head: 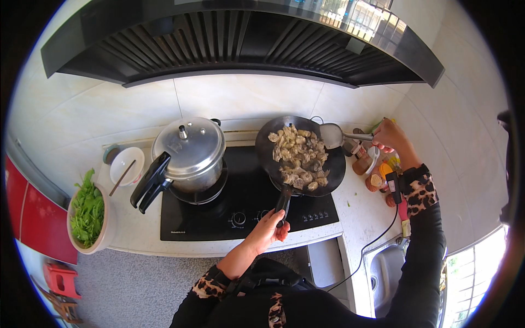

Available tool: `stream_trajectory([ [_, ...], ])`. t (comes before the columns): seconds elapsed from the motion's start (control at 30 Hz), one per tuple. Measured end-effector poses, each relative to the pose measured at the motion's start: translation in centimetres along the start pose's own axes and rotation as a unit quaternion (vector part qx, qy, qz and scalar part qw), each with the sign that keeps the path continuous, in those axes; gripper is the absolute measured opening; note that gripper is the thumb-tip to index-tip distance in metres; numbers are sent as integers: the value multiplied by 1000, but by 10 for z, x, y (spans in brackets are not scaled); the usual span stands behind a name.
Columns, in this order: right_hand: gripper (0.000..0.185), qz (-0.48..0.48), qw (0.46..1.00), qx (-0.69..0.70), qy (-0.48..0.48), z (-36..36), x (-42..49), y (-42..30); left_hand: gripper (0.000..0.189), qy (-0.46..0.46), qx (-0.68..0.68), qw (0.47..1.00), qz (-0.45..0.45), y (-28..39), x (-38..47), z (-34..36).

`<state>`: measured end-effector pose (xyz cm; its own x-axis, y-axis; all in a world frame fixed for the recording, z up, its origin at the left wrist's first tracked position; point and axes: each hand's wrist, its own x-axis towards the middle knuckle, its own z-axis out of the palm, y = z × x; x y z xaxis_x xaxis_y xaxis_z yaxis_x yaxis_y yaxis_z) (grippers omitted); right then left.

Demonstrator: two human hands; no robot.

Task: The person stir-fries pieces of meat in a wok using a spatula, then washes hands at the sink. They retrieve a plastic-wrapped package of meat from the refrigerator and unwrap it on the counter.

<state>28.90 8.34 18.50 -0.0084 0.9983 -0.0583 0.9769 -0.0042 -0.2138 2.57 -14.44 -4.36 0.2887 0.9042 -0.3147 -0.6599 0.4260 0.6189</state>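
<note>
My left hand (268, 231) grips the black handle of a dark wok (266, 164), which rests over the right burner of a black gas hob (246, 184). Chopped, browned pieces of meat (299, 153) lie spread across the wok. In my right hand (389, 137) is the handle of a metal spatula (331, 136). Its blade is over the wok's right rim, beside the meat and apart from most of it; whether it touches the wok cannot be told.
A pressure cooker (190, 151) occupies the left burner. Further left are a white bowl (127, 166) with chopsticks and a basin (106, 229) of leafy greens. Seasoning jars (373, 181) crowd the right counter by a sink (383, 270). A range hood (246, 74) hangs above.
</note>
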Motion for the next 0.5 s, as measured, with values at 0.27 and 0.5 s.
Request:
stream_trajectory([
  [0.27, 14, 46, 992, -75, -93, -1, 29, -2, 26, -10, 41, 999, -5, 6, -2, -1],
  [0.5, 22, 107, 968, 26, -225, 52, 73, 25, 24, -11, 62, 998, 1, 5, -4, 0],
])
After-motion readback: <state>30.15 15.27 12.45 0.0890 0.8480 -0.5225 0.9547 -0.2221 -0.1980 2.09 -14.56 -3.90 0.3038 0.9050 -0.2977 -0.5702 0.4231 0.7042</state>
